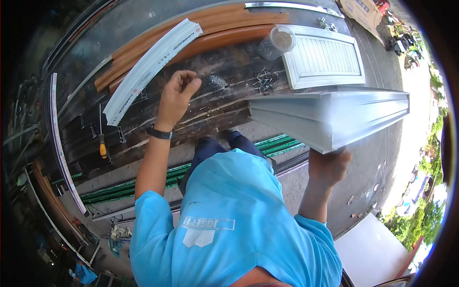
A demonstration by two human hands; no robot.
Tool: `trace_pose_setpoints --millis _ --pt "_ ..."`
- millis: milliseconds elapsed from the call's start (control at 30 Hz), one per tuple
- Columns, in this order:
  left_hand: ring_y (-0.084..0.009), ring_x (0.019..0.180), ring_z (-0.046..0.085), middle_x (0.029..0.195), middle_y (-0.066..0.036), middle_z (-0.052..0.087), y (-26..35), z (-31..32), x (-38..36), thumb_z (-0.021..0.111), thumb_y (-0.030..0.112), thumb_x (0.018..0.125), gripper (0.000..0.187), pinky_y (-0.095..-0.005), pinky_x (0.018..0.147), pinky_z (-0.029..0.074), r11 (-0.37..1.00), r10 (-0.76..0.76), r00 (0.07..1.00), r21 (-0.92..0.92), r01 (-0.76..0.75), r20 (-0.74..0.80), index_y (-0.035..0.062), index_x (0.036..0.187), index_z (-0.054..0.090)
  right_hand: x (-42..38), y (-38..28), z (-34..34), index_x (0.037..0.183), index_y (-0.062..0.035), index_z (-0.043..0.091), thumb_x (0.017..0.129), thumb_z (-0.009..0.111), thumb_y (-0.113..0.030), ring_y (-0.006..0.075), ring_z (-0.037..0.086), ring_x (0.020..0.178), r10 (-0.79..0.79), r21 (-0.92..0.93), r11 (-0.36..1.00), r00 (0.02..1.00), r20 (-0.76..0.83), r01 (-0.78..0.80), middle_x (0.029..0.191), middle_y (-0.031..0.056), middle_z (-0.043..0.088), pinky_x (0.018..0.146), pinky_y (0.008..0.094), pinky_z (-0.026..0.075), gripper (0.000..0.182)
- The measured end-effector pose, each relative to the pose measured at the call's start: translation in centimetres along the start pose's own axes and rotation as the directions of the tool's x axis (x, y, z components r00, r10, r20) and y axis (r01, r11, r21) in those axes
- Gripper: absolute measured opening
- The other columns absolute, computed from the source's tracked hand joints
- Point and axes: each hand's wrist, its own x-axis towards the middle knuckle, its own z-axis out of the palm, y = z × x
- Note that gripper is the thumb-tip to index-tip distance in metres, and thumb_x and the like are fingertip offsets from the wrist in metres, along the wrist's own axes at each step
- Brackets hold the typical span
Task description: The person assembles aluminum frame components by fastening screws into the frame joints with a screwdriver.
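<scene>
My right hand (330, 166) grips the lower edge of a white metal box-like frame (291, 115). The frame is tilted off the workbench, and part of that hand is hidden beneath it. Over the bench hangs my left hand (180, 94), its fingers curled and the thumb close to the index finger. Whatever is in that pinch, if anything, is too small to tell. To the right of my left hand lie a patch of small grey bits (216, 82) and a pile of dark screws (264, 80). A printed white metal profile (153, 69) rests on its left.
Behind stand a clear plastic tub (277, 42) and a white slatted panel (326, 57). Brown profiles (229, 23) run along the far side. A yellow-handled screwdriver (102, 147) lies at left among small metal pieces. Green-wrapped lengths (124, 188) lie below the bench.
</scene>
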Motion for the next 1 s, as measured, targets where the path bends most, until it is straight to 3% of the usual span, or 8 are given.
trace_pose_setpoints --millis 167,267,300,367,533,633,833,1000 --pt "-0.0124 0.077 0.063 0.092 -0.004 0.067 -7.8 -1.1 -3.6 0.074 0.012 0.091 0.018 -0.0282 0.073 0.052 0.909 -0.164 0.986 0.393 0.138 0.032 0.0028 0.106 0.068 -1.2 2.8 -3.1 0.148 0.0014 0.043 0.092 0.072 -0.043 0.0301 0.062 0.122 0.023 0.089 0.996 0.995 -0.094 -0.014 0.134 0.0181 0.062 0.100 0.0430 0.053 0.078" --pt "-0.0188 0.076 0.066 0.092 -0.008 0.067 -11.2 -0.7 -4.0 0.076 0.012 0.086 0.019 -0.0309 0.071 0.053 0.852 -0.114 0.985 0.523 0.031 0.127 0.0039 0.102 0.069 -5.1 10.1 -8.5 0.138 -0.0026 0.052 0.099 0.064 -0.036 0.0237 0.065 0.108 0.159 -0.168 0.949 0.866 -0.474 -0.266 0.123 0.0105 0.066 0.090 0.0364 0.054 0.052" --pt "-0.0227 0.079 0.067 0.093 -0.010 0.068 -12.0 -0.5 -3.8 0.075 0.013 0.086 0.019 -0.0341 0.073 0.053 0.842 -0.098 0.985 0.539 0.005 0.143 0.0051 0.102 0.069 -6.7 11.7 -11.0 0.132 -0.0060 0.057 0.104 0.059 -0.034 0.0200 0.062 0.107 0.393 -0.095 0.876 0.815 -0.426 -0.472 0.123 0.0053 0.065 0.088 0.0337 0.051 0.039" --pt "-0.0307 0.085 0.068 0.094 -0.012 0.068 -12.8 0.3 -3.2 0.073 0.015 0.085 0.019 -0.0406 0.075 0.054 0.816 -0.062 0.985 0.577 -0.044 0.163 0.0077 0.102 0.070 -7.2 14.6 -7.1 0.123 -0.0061 0.063 0.102 0.061 -0.019 0.0179 0.062 0.091 0.570 -0.549 0.503 0.734 -0.370 -0.668 0.113 0.0045 0.066 0.077 0.0292 0.049 0.025" --pt "-0.0317 0.090 0.067 0.095 -0.013 0.065 -11.5 -0.6 -4.0 0.075 0.017 0.084 0.020 -0.0410 0.078 0.054 0.839 0.028 0.991 0.535 -0.096 0.133 0.0075 0.100 0.068 -0.7 25.0 2.2 0.126 -0.0018 0.061 0.094 0.056 0.000 0.0426 0.061 0.110 0.261 -0.876 0.377 0.873 0.412 0.301 0.124 0.0238 0.059 0.089 0.0429 0.053 0.032" --pt "-0.0343 0.101 0.061 0.105 -0.014 0.061 -10.4 -6.5 -7.5 0.076 0.016 0.082 0.023 -0.0434 0.085 0.051 0.726 0.170 0.974 0.687 -0.023 -0.147 0.0085 0.100 0.065 2.5 29.0 3.0 0.123 -0.0025 0.062 0.091 0.058 0.001 0.0417 0.060 0.109 0.265 -0.847 0.294 0.814 0.517 0.442 0.124 0.0226 0.058 0.089 0.0470 0.052 0.032" --pt "-0.0409 0.120 0.049 0.129 -0.018 0.052 -9.2 -22.7 -14.7 0.076 0.016 0.080 0.044 -0.0535 0.101 0.042 0.343 0.441 0.694 0.822 0.455 -0.569 0.0076 0.120 0.059 4.6 32.9 -0.6 0.112 -0.0029 0.064 0.087 0.063 0.000 0.0413 0.062 0.100 0.333 -0.784 0.226 0.711 0.620 0.578 0.104 0.0192 0.063 0.084 0.0476 0.051 0.025" --pt "-0.0420 0.117 0.058 0.124 -0.021 0.062 -12.7 -32.8 -16.3 0.075 0.029 0.085 0.045 -0.0516 0.096 0.050 0.266 0.021 0.734 0.711 0.651 -0.679 0.0080 0.123 0.062 4.6 33.1 -2.0 0.106 -0.0032 0.062 0.086 0.065 -0.003 0.0421 0.062 0.098 0.229 -0.742 0.285 0.709 0.667 0.606 0.100 0.0195 0.062 0.083 0.0489 0.050 0.020"
